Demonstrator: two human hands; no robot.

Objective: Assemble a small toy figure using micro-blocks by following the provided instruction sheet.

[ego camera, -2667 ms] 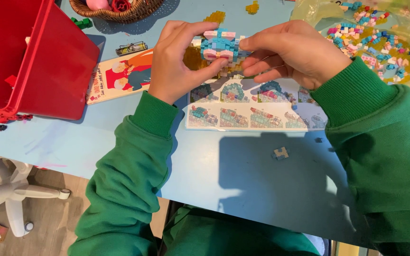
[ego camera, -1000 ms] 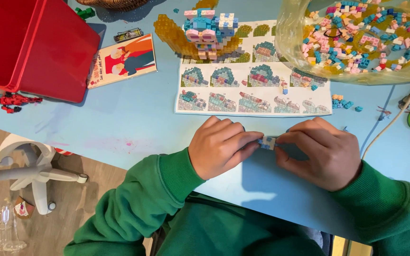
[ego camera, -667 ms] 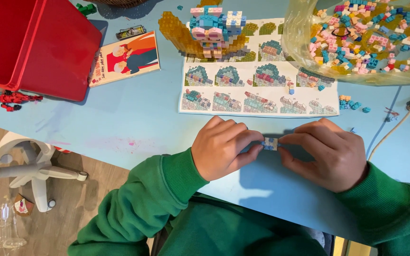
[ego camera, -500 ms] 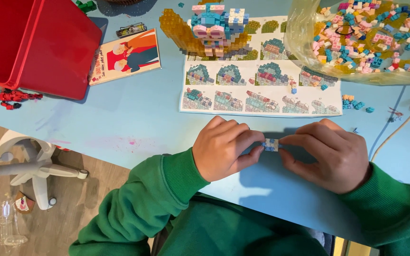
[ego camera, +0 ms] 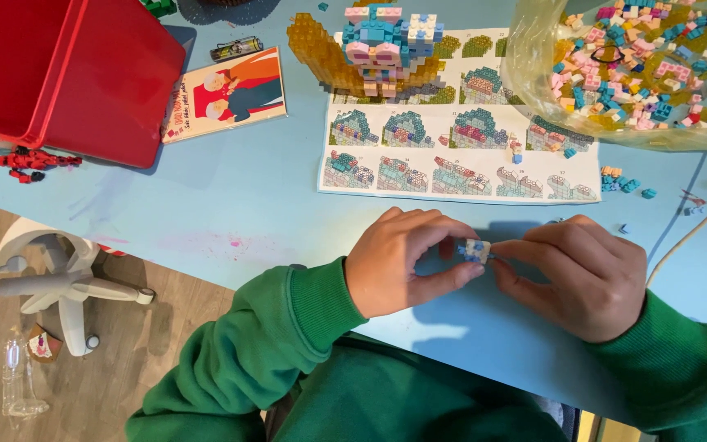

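Both hands closed on one small brick cluster (ego camera: 475, 250), white and blue: left hand (ego camera: 398, 262) and right hand (ego camera: 583, 274) pinch it between fingertips, grip low over the light-blue bench (ego camera: 231, 213) near its front edge. Just beyond the grip lies the printed instruction sheet (ego camera: 460, 155), with a pink-blue-amber brick model (ego camera: 382, 45) standing at its far edge. Beyond and right of the grip, a clear bag of loose bricks (ego camera: 640, 65); far left, a red bin (ego camera: 59, 74).

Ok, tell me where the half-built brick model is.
In the head view, the model stands at top centre of the table, on the instruction sheet's far edge, left of the brick bag.
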